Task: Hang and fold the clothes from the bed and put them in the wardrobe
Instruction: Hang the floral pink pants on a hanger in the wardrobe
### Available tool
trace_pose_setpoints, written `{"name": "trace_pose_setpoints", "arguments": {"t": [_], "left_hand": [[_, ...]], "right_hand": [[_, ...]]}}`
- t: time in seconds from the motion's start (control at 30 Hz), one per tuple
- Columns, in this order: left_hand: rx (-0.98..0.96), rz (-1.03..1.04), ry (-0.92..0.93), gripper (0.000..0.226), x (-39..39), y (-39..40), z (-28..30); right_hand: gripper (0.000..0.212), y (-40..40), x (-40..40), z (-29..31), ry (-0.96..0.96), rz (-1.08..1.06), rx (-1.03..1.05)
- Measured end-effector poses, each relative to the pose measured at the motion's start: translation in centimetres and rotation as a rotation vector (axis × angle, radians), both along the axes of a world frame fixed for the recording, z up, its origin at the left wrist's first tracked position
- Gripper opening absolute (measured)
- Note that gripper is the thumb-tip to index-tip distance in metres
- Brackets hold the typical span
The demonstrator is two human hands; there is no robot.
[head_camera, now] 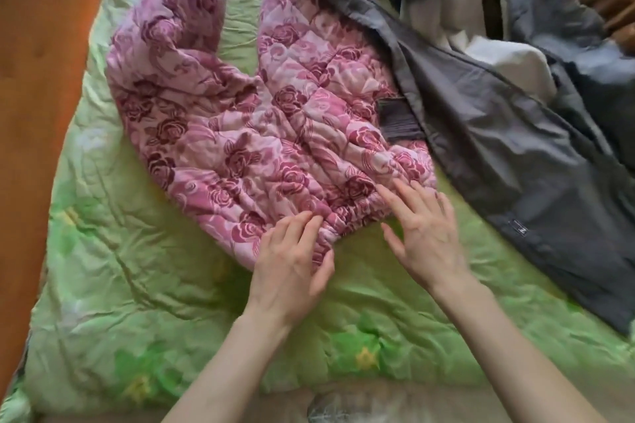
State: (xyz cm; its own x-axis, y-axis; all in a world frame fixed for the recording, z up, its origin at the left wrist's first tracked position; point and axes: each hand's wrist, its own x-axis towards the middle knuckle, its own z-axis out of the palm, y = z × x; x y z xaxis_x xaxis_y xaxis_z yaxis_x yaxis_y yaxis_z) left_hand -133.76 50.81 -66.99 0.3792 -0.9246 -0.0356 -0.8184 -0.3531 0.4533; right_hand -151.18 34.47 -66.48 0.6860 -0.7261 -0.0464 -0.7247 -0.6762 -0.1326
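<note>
A pink quilted garment with a rose print lies spread on the bed, its two legs pointing away from me and its gathered waistband nearest me. My left hand rests at the waistband's near edge with fingers loosely bent, touching the fabric. My right hand lies flat with straight spread fingers on the waistband's right end. A grey jacket with a pale lining sprawls to the right, overlapping the pink garment's right leg.
A green flowered quilt covers the bed. An orange-brown wooden surface runs along the left side. Brown fabric shows at the far right behind the jacket.
</note>
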Motion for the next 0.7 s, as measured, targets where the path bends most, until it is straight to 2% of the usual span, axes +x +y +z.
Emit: {"name": "trace_pose_setpoints", "arguments": {"t": [0.17, 0.27, 0.33, 0.5, 0.6, 0.7], "left_hand": [[0.237, 0.062, -0.103, 0.091, -0.6, 0.7, -3.6], [0.234, 0.09, -0.162, 0.088, -1.2, 0.4, -3.8], [0.208, 0.107, -0.13, 0.081, -1.3, 0.3, -3.4], [0.195, 0.341, 0.069, 0.064, -0.2, 1.9, -0.4], [0.246, 0.346, 0.116, 0.065, 0.6, 2.4, 3.4], [0.202, 0.267, 0.123, 0.067, 1.3, 2.8, 7.5]], "right_hand": [[0.077, -1.1, -0.6, -4.3, 0.018, 0.01, -0.077], [0.068, -1.5, -0.1, -5.5, 0.037, 0.009, -0.172], [0.063, -2.4, 0.4, -5.2, 0.083, 0.044, -0.181], [0.061, -4.1, 0.4, -0.8, 0.127, 0.188, -0.116], [0.052, -4.1, 0.3, 3.8, 0.104, 0.262, -0.062], [0.051, -3.9, 0.0, 9.0, 0.064, 0.295, 0.01]]}}
